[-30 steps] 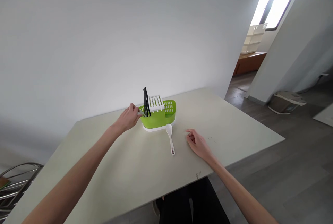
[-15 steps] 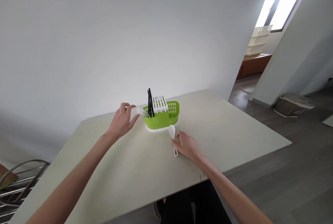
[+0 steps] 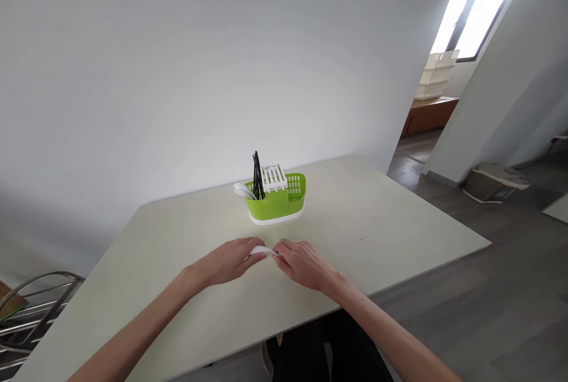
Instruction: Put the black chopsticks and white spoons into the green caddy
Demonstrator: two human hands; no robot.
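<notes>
A green cutlery holder [image 3: 276, 203] with a white base stands near the far middle of the pale table [image 3: 186, 287]. Black chopsticks [image 3: 257, 175] stand upright in its left part, and a white spoon [image 3: 244, 190] leans out over its left rim. Nearer to me, my left hand [image 3: 231, 261] and my right hand [image 3: 302, 264] meet over the table, both pinching a second white spoon [image 3: 261, 250] between their fingertips. Most of that spoon is hidden by my fingers.
A white wall runs behind the table. A metal rack [image 3: 26, 311] stands at the lower left. To the right, a doorway opens onto a dark floor with a flat box [image 3: 492, 181] and stacked white baskets [image 3: 437, 74] by a window.
My right hand picked the white spoon off the table and drew it toward me. My left hand left the holder, with a spoon resting there, and came to grasp the other spoon.
</notes>
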